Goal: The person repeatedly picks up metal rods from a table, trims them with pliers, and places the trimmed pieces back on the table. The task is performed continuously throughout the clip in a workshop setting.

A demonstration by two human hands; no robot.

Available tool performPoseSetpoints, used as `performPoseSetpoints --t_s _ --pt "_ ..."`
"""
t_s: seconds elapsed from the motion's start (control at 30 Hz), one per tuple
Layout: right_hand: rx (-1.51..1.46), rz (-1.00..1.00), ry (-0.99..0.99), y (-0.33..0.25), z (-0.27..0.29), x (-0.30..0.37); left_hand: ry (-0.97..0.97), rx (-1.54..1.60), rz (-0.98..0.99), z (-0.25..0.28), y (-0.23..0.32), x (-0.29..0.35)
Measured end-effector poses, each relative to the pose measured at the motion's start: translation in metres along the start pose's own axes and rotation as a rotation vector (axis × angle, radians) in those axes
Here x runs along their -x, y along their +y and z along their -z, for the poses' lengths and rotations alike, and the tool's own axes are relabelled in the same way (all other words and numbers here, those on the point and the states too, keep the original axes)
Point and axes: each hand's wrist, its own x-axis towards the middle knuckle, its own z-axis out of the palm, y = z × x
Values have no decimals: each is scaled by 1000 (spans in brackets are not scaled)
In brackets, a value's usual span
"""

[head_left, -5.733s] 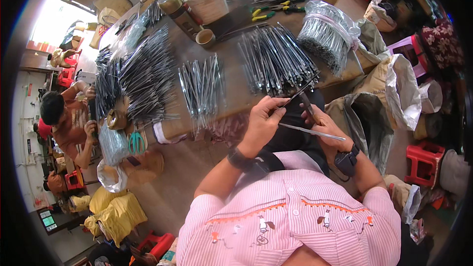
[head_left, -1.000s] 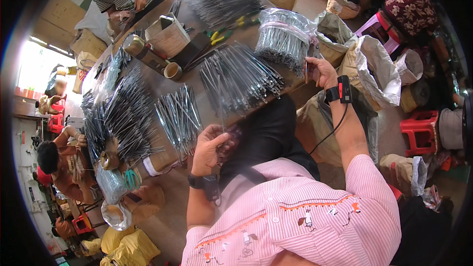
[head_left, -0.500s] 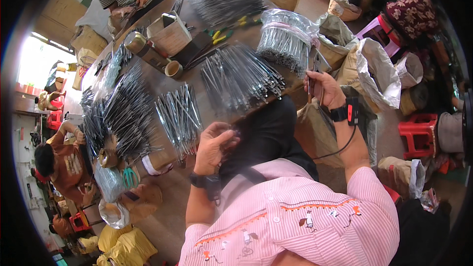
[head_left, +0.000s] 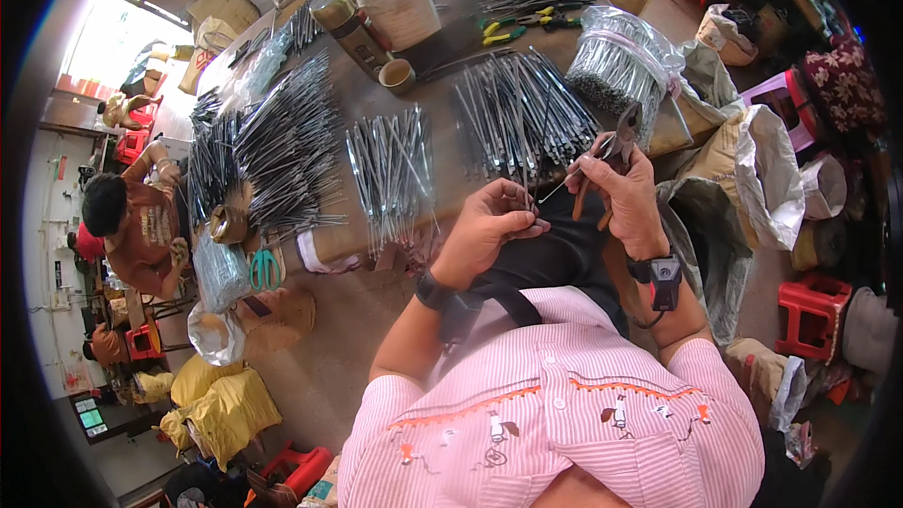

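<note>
Steel-grey, a thin metal strip [head_left: 526, 186] rises from the left hand [head_left: 494, 226], pinched between its thumb and curled fingers. The right hand [head_left: 625, 193] grasps a pair of pliers [head_left: 605, 212], with another slim strip [head_left: 555, 191] at its fingertips, angled toward the left hand. Both hands are just off the near edge of the brown worktop [head_left: 447, 196], above dark trousers.

Nearest them on that surface lies a fanned pile of strips [head_left: 522, 113]; to its left come a smaller bunch [head_left: 388, 169] and a broad dark heap [head_left: 292, 146]. A plastic-wrapped bundle [head_left: 616, 61] stands to the right, near yellow-and-green-handled pliers [head_left: 505, 31]. Farther in are a small cup [head_left: 397, 77], a canister [head_left: 346, 26] and a pale box [head_left: 400, 11]. Teal-handled scissors [head_left: 264, 269] lie at the left end, beside a clear plastic bag [head_left: 218, 273].

Beyond the worktop, open sacks [head_left: 738, 174] crowd the right side, near a red stool [head_left: 814, 318]. On the left, a co-worker in an orange-brown top [head_left: 146, 226] sits before a white wall [head_left: 58, 263]; yellow sacks [head_left: 226, 409] slump on the floor [head_left: 334, 357], and a bright window [head_left: 108, 42] glares at upper left.
</note>
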Motion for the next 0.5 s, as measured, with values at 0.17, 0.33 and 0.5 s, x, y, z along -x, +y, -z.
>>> performPoseSetpoints --t_s 0.17,0.33,0.5 --pt "115 91 29 11 -9 7 6 -65 -35 0 0 1" --pt "199 52 1 14 -11 11 -19 -86 -87 1 -2 1" --pt "153 99 31 24 -17 12 46 -123 -57 10 -4 0"
